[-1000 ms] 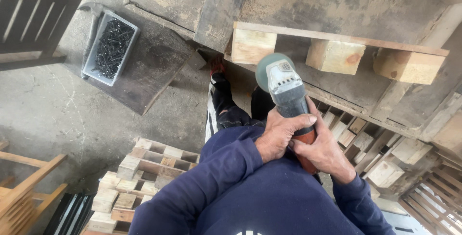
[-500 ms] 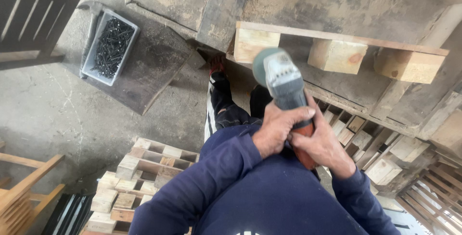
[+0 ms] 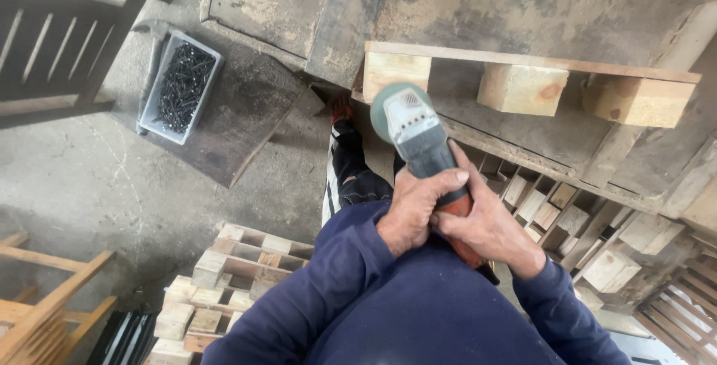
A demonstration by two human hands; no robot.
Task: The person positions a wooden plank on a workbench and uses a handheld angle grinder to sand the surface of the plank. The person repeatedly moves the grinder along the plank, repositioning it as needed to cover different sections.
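Note:
Both hands hold an angle grinder (image 3: 411, 127) in front of my chest, its grey-green head pointing away from me. My left hand (image 3: 415, 209) wraps the dark body from the left. My right hand (image 3: 487, 224) grips the orange rear handle from the right. The grinder's head hovers just below the leftmost of three pale wooden blocks (image 3: 394, 71) fixed under a long plank (image 3: 523, 62). I cannot tell whether the disc touches the wood. My leg and red-toed shoe (image 3: 341, 113) show beneath the tool.
A grey tray of dark screws (image 3: 181, 85) rests on a dark board at the left. Stacked pallet pieces (image 3: 224, 275) lie near my left arm. More wooden blocks and slats (image 3: 567, 219) pile up at the right. A wooden frame (image 3: 45, 305) stands lower left.
The grinder and both hands have shifted slightly left, bringing its head closer to the leftmost block. The grip is unchanged.

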